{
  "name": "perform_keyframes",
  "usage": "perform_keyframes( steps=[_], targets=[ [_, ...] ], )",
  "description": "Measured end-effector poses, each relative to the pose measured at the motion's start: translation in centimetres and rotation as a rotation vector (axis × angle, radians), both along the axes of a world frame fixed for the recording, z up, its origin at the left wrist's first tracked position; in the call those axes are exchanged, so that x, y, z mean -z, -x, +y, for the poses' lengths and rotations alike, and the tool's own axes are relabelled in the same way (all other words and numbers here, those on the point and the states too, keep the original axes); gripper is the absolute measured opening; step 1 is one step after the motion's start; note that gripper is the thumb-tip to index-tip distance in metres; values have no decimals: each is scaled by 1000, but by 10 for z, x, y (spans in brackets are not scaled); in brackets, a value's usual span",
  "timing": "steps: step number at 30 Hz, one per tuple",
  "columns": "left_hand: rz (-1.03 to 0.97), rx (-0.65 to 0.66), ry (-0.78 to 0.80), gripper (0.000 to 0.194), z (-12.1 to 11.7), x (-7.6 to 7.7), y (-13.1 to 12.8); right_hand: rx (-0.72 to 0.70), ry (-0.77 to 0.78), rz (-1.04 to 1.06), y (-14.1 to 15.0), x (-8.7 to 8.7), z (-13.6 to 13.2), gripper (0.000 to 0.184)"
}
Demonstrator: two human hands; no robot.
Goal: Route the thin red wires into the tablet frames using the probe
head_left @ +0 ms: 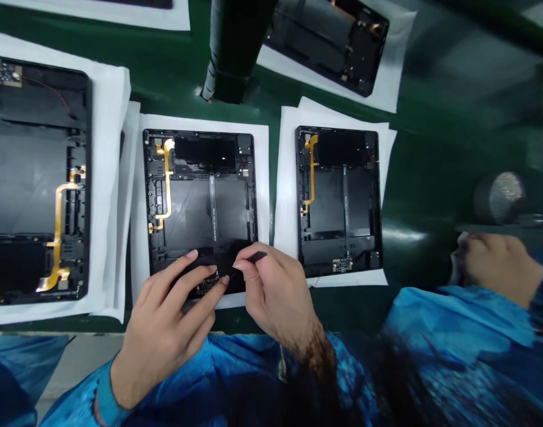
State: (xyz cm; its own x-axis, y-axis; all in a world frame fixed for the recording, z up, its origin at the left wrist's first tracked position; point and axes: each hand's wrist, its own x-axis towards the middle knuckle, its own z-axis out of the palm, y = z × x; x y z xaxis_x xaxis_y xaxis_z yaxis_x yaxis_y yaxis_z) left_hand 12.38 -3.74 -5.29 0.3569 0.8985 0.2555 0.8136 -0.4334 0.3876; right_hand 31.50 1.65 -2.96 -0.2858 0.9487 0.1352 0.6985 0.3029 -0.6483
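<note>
A black tablet back shell (186,201) lies open side up in front of me, with a gold flex cable (168,190) down its left side and a grey ribbon cable (213,207) along its middle. My left hand (173,314) has its fingers spread, their tips resting around a small circuit board (206,287) at the shell's lower edge. My right hand (275,290) pinches a thin dark tool, seemingly tweezers (256,256), between thumb and forefinger just right of that board. Its working tip is too small to make out.
White sheets (263,178) lie under the shells on the green table (413,196). Similar tablet shells lie right (360,190), left (31,166) and at the back (324,41). A dark post (235,53) stands behind. Another person's hand (498,261) is at the right.
</note>
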Motion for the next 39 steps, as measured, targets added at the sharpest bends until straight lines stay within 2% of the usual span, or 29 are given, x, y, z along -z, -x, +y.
perform_keyframes(
  steps=[8, 15, 21, 27, 33, 39],
  targets=[
    [63, 43, -39, 35, 3, -1, 1, 88, -6, 108, 0, 7, -9, 17],
    [148, 49, -64, 48, -2, 3, 1, 91, -67, 176, -2, 12, -17, 19],
    [81, 11, -39, 35, 1, -3, -3, 146, -16, 248, -3, 12, -30, 21],
    [100, 10, -57, 35, 3, -3, -4, 121, -54, 209, -7, 10, -38, 28],
    [100, 11, -35, 35, 3, -4, -4, 103, 20, 268, -12, 6, -38, 26],
    [105, 5, -35, 36, 4, -4, -5, 176, 70, 273, -7, 8, -41, 26]
  ],
)
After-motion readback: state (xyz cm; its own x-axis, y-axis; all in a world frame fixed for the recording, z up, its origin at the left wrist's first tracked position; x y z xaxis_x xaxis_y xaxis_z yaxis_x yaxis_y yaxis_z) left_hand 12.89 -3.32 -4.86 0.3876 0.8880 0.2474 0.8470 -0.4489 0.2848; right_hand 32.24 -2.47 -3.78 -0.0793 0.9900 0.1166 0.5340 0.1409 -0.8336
